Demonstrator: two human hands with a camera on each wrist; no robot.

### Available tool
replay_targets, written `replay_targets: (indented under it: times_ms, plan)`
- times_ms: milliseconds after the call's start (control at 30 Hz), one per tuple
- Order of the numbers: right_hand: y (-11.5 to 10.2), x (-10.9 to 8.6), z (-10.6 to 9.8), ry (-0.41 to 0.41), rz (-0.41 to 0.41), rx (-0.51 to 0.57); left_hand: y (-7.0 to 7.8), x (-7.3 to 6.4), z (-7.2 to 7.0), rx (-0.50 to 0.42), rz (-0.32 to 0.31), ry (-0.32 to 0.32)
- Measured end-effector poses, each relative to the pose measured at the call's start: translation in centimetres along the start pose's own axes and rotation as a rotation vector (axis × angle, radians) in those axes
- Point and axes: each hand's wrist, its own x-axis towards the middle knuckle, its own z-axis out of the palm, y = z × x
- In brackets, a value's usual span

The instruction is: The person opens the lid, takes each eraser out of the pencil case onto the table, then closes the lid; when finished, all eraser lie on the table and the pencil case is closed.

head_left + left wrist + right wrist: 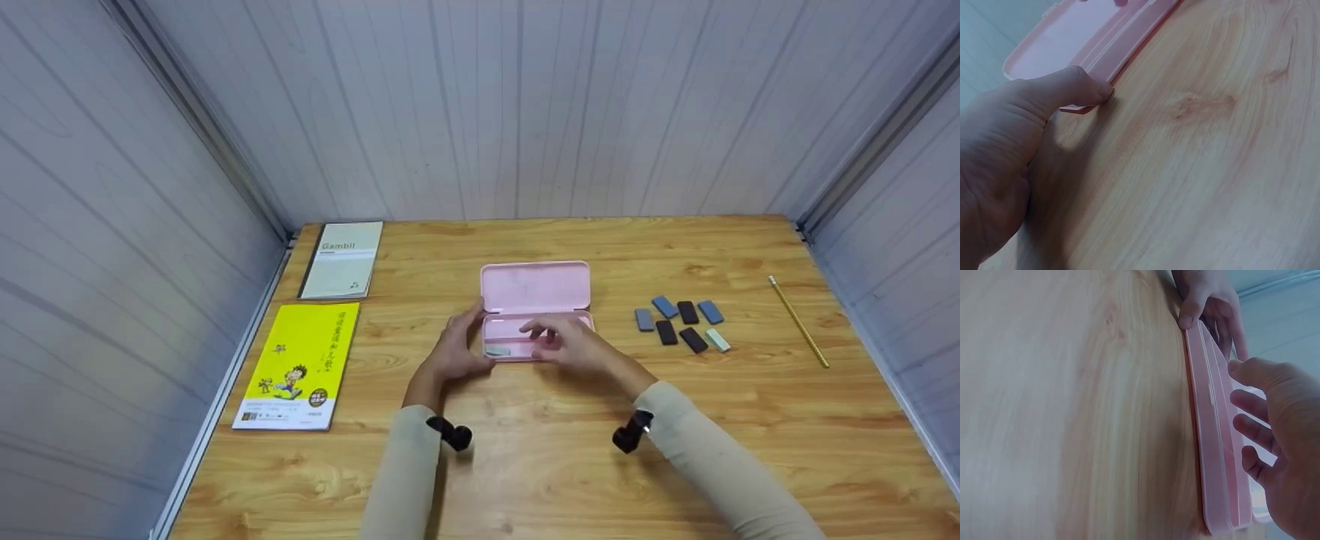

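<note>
A pink pencil case (pixel 535 289) lies on the table with its lid tipped back, the hinge side away from me. Inside its tray, at the front left, sits a pale eraser (pixel 498 350). My left hand (pixel 454 349) grips the left end of the case, thumb (pixel 1081 87) at the front corner and fingers toward the back. Over the right half of the tray hovers my right hand (pixel 574 345). Its fingers (pixel 1255 430) are loosely bent and apart from the thumb, and nothing shows between them.
To the right of the case lie several erasers: blue, black, and a pale one (pixel 718 340). A yellow pencil (pixel 799 322) is farther right. On the left are a yellow book (pixel 304 352) and a grey-white notebook (pixel 342 262). Pale panel walls (pixel 517 112) border the table.
</note>
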Motion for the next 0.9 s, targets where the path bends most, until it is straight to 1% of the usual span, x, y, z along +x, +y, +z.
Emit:
replay_targets:
  times_ms: [67,167,300,433,600,733,867,900]
  plan:
    - [-0.2,0.3,0.5,0.001,-0.016,0.0,0.3,-0.1,-0.1,0.008,0.011,0.002]
    - [-0.5,0.7,1.2,-0.006,-0.024,0.011,0.4,-0.1,-0.1,-0.001,0.002,0.001]
    - [-0.7,1.3,2.1,-0.034,-0.012,0.039,0.6,-0.1,-0.1,-0.006,0.0,0.004]
    - [-0.8,1.7,2.7,-0.05,-0.013,0.05,1.0,-0.3,-0.2,0.009,0.017,0.013]
    - [-1.0,2.2,3.2,-0.042,-0.03,0.024,1.3,-0.4,-0.2,0.05,0.013,0.01]
    - [-1.0,2.5,3.6,-0.029,-0.027,0.017,1.4,-0.3,-0.3,0.048,-0.01,-0.01]
    - [0.1,2.9,4.4,0.0,-0.064,0.014,1.3,-0.3,-0.3,0.042,-0.022,-0.016]
    - [0.3,3.0,4.5,0.005,-0.073,0.016,1.1,-0.2,-0.2,0.04,-0.023,-0.015]
